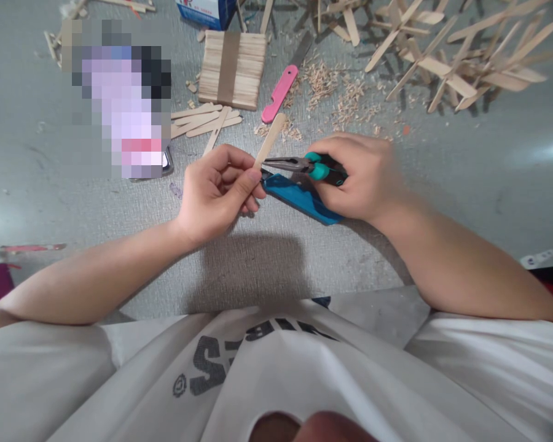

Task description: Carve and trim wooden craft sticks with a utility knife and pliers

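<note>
My left hand (216,190) pinches the lower end of a wooden craft stick (271,138), which points up and away from me. My right hand (359,178) is closed round the teal-and-black handles of long-nose pliers (288,164). The pliers' jaws point left and meet the stick just above my left fingertips. A blue flat piece (299,197) lies under my right hand, on the grey floor; I cannot tell whether the hand holds it.
A banded bundle of sticks (233,69), several loose sticks (203,120), a pink-handled knife (281,92) and wood shavings (332,92) lie ahead. A structure of glued sticks (456,55) spreads at the top right. A blurred patch (120,98) is at the left.
</note>
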The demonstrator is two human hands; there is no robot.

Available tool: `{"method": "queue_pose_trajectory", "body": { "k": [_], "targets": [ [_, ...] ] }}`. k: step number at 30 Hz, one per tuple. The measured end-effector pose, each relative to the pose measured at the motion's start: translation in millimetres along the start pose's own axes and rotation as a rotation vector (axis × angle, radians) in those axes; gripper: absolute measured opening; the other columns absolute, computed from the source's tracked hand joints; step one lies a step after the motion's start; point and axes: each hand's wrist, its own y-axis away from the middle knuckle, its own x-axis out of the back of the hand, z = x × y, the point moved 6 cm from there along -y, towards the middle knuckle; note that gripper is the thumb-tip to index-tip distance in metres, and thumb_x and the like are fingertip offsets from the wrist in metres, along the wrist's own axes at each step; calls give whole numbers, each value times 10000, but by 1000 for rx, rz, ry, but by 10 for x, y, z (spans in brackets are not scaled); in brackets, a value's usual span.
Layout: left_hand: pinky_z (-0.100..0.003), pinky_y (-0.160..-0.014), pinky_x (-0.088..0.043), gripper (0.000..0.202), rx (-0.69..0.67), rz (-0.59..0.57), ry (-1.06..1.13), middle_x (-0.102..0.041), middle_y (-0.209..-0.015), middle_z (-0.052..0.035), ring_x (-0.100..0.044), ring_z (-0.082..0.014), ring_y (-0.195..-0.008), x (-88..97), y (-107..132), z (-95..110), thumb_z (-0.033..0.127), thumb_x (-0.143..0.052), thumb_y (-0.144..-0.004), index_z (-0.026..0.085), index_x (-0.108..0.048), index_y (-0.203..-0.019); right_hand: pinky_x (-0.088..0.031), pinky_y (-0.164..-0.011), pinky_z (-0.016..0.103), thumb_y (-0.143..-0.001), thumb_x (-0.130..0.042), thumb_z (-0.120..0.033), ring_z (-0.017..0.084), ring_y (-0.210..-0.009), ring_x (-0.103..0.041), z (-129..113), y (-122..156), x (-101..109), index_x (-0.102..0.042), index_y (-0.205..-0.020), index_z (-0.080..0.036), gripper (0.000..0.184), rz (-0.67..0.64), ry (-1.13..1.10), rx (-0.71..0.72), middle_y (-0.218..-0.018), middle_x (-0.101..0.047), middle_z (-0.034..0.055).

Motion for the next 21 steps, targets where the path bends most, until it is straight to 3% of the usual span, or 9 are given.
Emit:
{"method": "queue_pose_trajectory", "body": {
  "k": [4,10,18,21],
  "targets": [
    [-170,-516,-605,266,13,19,-4,-820,-754,15,-764,-103,-558,-7,29,-17,310,-906,-1027,216,-661,-983,-656,-838,489,-896,-664,-298,314,-1000,-806,-28,4,1,-711,-1239,-325,347,18,26,38,-1114,-823,38],
    [-175,-540,-630,268,22,36,-18,-831,-771,17,-773,-102,-582,-12,49,-37,347,-889,-1049,225,-659,-985,-645,-889,540,-941,-640,-293,346,-1027,-787,-17,1,-24,-730,-1243,-352,321,-56,-7,-66,-1129,-831,66],
    [-174,-506,-598,242,0,-2,-10,-793,-711,20,-746,-102,-549,-3,34,14,264,-860,-1058,220,-643,-961,-667,-915,521,-930,-648,-296,335,-1070,-813,-61,6,-19,-719,-1230,-336,310,-45,-51,-29,-1155,-843,57],
    [-186,-476,-570,266,-16,-6,-21,-759,-674,39,-707,-99,-511,8,37,12,317,-862,-1058,229,-637,-948,-668,-889,527,-924,-643,-298,342,-1049,-818,-75,11,-14,-727,-1215,-339,306,-44,-37,-42,-1132,-847,54]
  ]
}}
